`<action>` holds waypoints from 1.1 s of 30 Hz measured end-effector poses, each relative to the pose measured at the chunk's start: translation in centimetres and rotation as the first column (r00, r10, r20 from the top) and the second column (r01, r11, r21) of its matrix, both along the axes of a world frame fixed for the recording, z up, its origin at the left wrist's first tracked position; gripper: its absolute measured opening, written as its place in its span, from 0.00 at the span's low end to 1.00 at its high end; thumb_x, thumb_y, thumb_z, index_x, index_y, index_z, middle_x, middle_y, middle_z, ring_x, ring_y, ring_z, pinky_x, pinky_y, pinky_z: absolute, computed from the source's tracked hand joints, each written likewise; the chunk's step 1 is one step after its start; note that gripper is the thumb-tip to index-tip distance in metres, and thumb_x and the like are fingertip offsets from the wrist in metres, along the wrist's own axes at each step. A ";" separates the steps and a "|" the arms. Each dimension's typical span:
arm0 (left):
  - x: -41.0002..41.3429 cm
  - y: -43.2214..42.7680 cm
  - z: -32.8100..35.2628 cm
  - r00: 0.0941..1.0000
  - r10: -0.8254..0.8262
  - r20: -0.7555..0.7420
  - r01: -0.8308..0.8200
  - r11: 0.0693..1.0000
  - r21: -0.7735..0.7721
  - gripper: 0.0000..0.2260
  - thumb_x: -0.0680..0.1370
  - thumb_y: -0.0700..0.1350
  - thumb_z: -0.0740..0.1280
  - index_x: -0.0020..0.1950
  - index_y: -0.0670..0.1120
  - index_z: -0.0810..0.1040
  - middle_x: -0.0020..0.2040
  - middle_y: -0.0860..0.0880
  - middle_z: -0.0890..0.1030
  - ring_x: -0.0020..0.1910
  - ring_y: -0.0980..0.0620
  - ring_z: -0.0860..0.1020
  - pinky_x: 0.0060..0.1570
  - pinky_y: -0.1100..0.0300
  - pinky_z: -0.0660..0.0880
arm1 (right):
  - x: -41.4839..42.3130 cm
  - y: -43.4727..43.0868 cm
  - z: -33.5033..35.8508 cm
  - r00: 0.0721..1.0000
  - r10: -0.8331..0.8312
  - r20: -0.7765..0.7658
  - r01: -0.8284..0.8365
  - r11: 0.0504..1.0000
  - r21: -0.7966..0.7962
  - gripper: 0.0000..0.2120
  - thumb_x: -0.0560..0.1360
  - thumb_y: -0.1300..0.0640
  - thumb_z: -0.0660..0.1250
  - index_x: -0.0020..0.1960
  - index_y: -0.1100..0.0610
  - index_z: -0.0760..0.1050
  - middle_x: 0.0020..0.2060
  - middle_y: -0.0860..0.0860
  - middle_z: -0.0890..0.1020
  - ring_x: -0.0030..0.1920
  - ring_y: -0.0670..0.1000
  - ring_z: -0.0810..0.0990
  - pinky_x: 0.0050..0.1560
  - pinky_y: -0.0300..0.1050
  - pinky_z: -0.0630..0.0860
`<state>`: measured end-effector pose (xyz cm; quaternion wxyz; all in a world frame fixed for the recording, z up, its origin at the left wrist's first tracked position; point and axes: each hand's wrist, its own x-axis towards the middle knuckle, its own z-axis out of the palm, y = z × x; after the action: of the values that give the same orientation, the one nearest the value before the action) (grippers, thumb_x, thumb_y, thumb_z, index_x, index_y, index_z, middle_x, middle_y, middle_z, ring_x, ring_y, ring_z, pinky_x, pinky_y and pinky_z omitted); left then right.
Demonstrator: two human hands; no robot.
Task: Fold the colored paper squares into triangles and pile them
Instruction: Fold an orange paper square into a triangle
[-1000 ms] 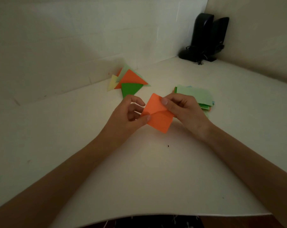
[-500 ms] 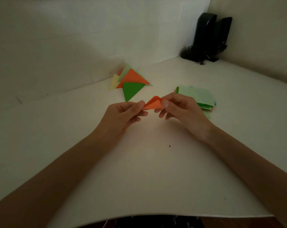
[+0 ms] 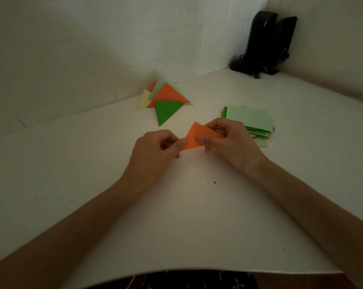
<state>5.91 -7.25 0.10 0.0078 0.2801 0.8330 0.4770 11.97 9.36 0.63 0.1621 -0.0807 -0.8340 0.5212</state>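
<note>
- The left hand (image 3: 155, 149) pinched the left corner of an orange paper (image 3: 197, 136) between thumb and fingers, the grip pressed together on it.
- The right hand (image 3: 230, 140) pinched the same paper at its right side, thumb on the near face and fingers behind it.
- The orange paper was held just above the white table (image 3: 186, 215), between the two hands, folded over so that a point stood up at its top.
- A pile of folded triangles (image 3: 166, 99) lay farther back and to the left, near the wall; a dark green triangle (image 3: 166, 111) sat at its front, overlapping an orange triangle (image 3: 168, 93), with pale green and pale yellow ones beneath.
- A stack of unfolded squares (image 3: 249, 119) lay just behind the right hand, a pale green sheet on top.
- Two black speakers (image 3: 266, 40) stood in the far right corner, well apart from the papers.
</note>
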 end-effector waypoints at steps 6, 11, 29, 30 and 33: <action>0.0 0.5 -1.2 0.932 0.028 -0.360 -0.199 0.872 -0.447 0.12 0.77 0.57 0.60 0.49 0.50 0.74 0.53 0.50 0.68 0.56 0.50 0.65 0.53 0.57 0.61 | -0.6 -0.4 -1.7 0.971 -0.209 0.114 0.086 0.754 0.651 0.21 0.68 0.37 0.66 0.52 0.51 0.73 0.42 0.47 0.70 0.49 0.50 0.66 0.48 0.42 0.59; -0.7 0.5 -1.0 0.982 0.075 -0.174 -0.151 0.866 -0.477 0.11 0.76 0.57 0.64 0.52 0.52 0.73 0.62 0.47 0.67 0.65 0.46 0.63 0.63 0.55 0.60 | -0.5 0.6 -1.3 0.942 -0.282 0.182 0.080 0.715 0.694 0.24 0.72 0.37 0.64 0.61 0.50 0.69 0.48 0.49 0.63 0.59 0.54 0.63 0.56 0.45 0.58; -0.2 -2.0 -0.6 0.814 -0.425 -0.396 0.139 0.804 -0.578 0.19 0.72 0.47 0.55 0.54 0.47 0.82 0.49 0.50 0.82 0.43 0.47 0.80 0.47 0.56 0.74 | -2.4 0.4 -0.1 0.969 -0.170 0.182 0.009 0.753 0.658 0.19 0.72 0.39 0.64 0.52 0.53 0.73 0.46 0.51 0.73 0.51 0.52 0.68 0.52 0.47 0.64; -0.1 -2.2 -0.7 0.810 -0.433 -0.396 0.137 0.796 -0.589 0.20 0.72 0.48 0.55 0.56 0.47 0.81 0.50 0.50 0.82 0.45 0.47 0.80 0.48 0.55 0.74 | -2.9 -0.3 -0.2 0.966 -0.164 0.198 -0.014 0.734 0.679 0.22 0.71 0.36 0.65 0.52 0.54 0.72 0.47 0.51 0.72 0.52 0.53 0.67 0.53 0.48 0.63; 0.3 -3.0 -1.2 0.804 -0.428 -0.414 0.111 0.791 -0.602 0.22 0.75 0.52 0.54 0.61 0.46 0.78 0.56 0.49 0.81 0.52 0.47 0.79 0.54 0.54 0.73 | -4.6 -1.0 -0.2 0.955 -0.173 0.241 -0.051 0.704 0.708 0.25 0.70 0.35 0.65 0.55 0.54 0.69 0.55 0.54 0.72 0.58 0.56 0.66 0.56 0.48 0.62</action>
<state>6.25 -10.20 -1.08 -0.0713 0.5068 0.8515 0.1140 7.41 8.34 0.40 0.0742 -0.1156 -0.9808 0.1381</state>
